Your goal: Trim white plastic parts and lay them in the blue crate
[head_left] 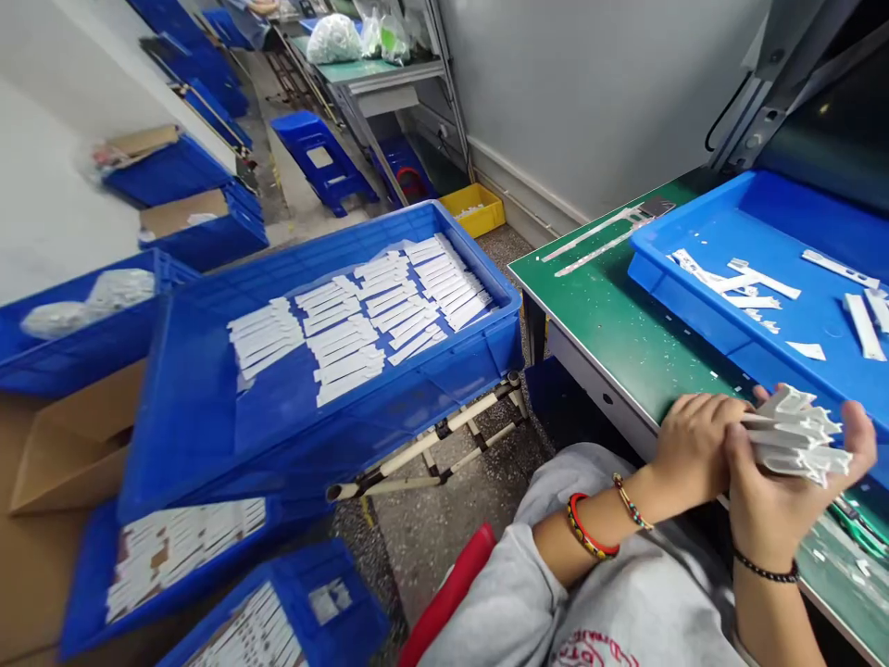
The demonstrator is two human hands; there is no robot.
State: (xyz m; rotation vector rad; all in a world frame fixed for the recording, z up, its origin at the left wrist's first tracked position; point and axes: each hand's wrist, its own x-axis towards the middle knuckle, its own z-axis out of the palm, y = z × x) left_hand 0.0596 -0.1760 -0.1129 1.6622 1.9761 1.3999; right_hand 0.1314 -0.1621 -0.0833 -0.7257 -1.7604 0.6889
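Observation:
At the lower right, my right hand (782, 505) is wrapped round a bundle of white plastic strips (798, 435), their notched ends pointing right. My left hand (698, 445) closes on the near-left end of the same bundle, touching my right hand. Both hands are over the front edge of the green table (611, 324). Beyond them, a blue tray (649, 255) on the table holds scattered white pieces (764, 278). To the left, a large blue bin (208, 445) on a pipe-frame cart holds rows of white strips (347, 352).
Flat metal tools (611, 236) lie at the table's back, and green-handled cutters (857, 528) at its right front. More blue bins (340, 611) with strips and a cardboard box (76, 435) stand at lower left. A blue stool (323, 162) and yellow bin (479, 213) are farther back.

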